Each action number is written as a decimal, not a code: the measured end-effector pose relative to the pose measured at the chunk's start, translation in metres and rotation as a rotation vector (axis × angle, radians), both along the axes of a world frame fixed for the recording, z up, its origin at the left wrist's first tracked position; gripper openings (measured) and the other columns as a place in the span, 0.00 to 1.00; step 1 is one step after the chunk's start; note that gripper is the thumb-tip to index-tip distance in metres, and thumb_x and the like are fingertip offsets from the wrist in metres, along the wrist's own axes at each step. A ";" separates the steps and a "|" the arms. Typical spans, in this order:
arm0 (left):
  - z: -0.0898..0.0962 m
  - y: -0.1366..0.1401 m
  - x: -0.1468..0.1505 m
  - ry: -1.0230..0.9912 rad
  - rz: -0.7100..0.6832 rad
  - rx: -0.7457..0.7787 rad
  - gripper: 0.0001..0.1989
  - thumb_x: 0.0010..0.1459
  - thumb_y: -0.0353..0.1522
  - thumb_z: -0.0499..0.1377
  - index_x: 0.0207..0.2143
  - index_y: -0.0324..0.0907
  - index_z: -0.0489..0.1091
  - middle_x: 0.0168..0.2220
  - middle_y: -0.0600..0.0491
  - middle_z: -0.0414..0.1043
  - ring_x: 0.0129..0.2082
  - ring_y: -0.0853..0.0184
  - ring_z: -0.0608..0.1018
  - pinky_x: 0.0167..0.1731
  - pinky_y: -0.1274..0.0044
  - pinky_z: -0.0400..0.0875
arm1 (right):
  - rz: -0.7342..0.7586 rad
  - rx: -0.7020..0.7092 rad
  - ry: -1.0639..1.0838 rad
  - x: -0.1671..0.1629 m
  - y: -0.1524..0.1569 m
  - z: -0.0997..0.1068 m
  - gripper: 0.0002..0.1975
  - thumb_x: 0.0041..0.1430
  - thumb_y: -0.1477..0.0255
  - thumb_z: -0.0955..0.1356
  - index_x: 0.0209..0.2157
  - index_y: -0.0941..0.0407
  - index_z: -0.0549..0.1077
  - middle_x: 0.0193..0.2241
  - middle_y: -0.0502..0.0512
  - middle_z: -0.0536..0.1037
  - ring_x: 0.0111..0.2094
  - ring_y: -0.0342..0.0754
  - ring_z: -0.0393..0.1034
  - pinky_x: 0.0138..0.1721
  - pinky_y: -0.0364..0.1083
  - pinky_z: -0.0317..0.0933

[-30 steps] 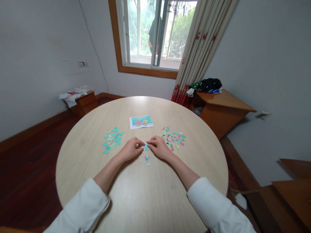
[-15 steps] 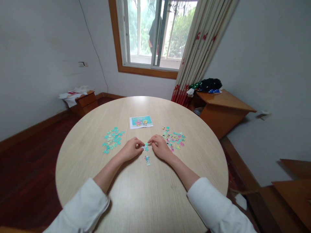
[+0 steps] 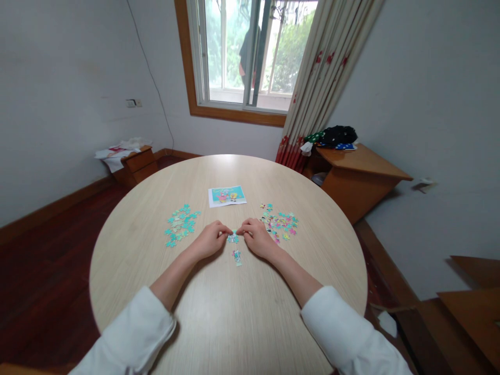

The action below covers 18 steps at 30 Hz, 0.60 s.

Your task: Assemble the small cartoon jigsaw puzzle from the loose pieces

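A small cluster of joined jigsaw puzzle pieces (image 3: 233, 238) lies on the round table (image 3: 234, 323), light blue and white. My left hand (image 3: 214, 238) grips its left side, thumb and fingertips closed at the edge. From the right, my right hand (image 3: 253, 235) has its fingers closed at the cluster's upper right edge. The fingertips hide part of the pieces. Just below, apart from both hands, sits a second small joined section (image 3: 237, 257) in pink, blue and pale green.
Loose teal and pale green pieces (image 3: 182, 224) are spread at the left. Mixed pink, yellow and teal pieces (image 3: 283, 224) lie beside my right hand. Behind the hands is a reference picture card (image 3: 227, 196). A wooden cabinet (image 3: 363, 161) with cloths stands beyond the table's right edge.
My left fingers have shifted slightly up along the cluster, so more of its lower left shows. The right fingertips have moved slightly left, onto its upper edge.
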State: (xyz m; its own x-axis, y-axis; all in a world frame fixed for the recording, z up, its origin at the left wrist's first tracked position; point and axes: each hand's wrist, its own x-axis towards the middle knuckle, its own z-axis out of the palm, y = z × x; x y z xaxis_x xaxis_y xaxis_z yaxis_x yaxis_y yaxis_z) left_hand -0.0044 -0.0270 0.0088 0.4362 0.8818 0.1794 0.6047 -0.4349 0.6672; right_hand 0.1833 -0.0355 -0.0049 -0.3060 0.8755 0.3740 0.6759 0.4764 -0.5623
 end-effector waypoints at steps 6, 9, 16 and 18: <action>-0.002 0.003 0.001 -0.019 0.022 0.011 0.16 0.53 0.25 0.48 0.34 0.39 0.76 0.33 0.48 0.74 0.35 0.66 0.75 0.40 0.74 0.68 | 0.005 -0.005 0.002 0.000 -0.001 0.000 0.15 0.53 0.85 0.62 0.29 0.55 0.77 0.32 0.53 0.72 0.37 0.46 0.64 0.44 0.49 0.53; -0.002 0.004 0.002 -0.043 0.075 0.010 0.17 0.50 0.22 0.47 0.32 0.38 0.75 0.32 0.49 0.75 0.34 0.66 0.75 0.39 0.74 0.68 | 0.013 0.001 0.003 0.000 -0.002 0.002 0.15 0.53 0.85 0.62 0.29 0.55 0.77 0.32 0.53 0.72 0.37 0.46 0.64 0.44 0.49 0.53; 0.001 0.006 0.000 -0.076 0.173 0.018 0.15 0.46 0.22 0.46 0.27 0.38 0.73 0.28 0.51 0.75 0.30 0.67 0.74 0.36 0.75 0.68 | 0.024 0.056 0.059 -0.002 -0.005 0.007 0.14 0.53 0.85 0.62 0.30 0.56 0.76 0.32 0.54 0.72 0.37 0.46 0.63 0.43 0.49 0.54; 0.001 0.006 -0.001 -0.062 0.176 0.030 0.16 0.46 0.22 0.46 0.26 0.39 0.73 0.29 0.51 0.75 0.31 0.67 0.74 0.36 0.76 0.68 | 0.043 0.058 0.056 -0.001 -0.005 0.007 0.14 0.53 0.85 0.61 0.30 0.56 0.75 0.32 0.53 0.71 0.37 0.46 0.64 0.44 0.49 0.54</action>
